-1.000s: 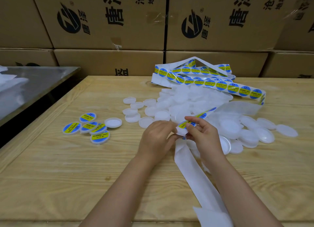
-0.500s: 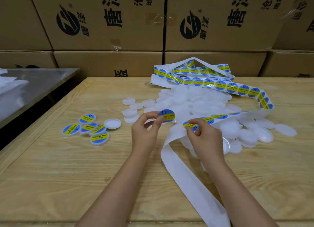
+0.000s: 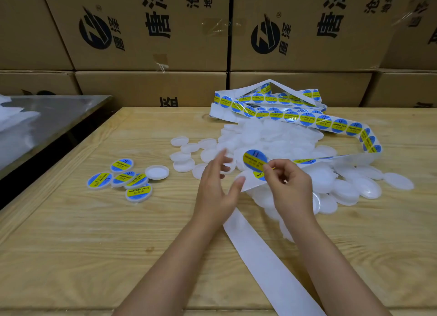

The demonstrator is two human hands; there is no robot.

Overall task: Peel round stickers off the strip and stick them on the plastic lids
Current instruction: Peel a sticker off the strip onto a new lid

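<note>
While in right hand (image 3: 290, 188) pinch, round "SOLDERING PASTE" sticker (image 3: 255, 160); left hand (image 3: 216, 185) slack, empty.

Bare wood lies open across the near left of the worktop (image 3: 94, 244), up to a cluster of stickered lids (image 3: 123, 178) with one upturned lid (image 3: 157, 172) just beside it. A free lane runs between these and the heap of plain lids (image 3: 272, 138) filling the middle and right. The sticker strip (image 3: 307, 119) loops over the heap; its spent backing (image 3: 260, 249) trails to the near edge. Cardboard boxes (image 3: 151, 88) wall off the far side, and a metal table (image 3: 47, 112) stands off the left edge.
</note>
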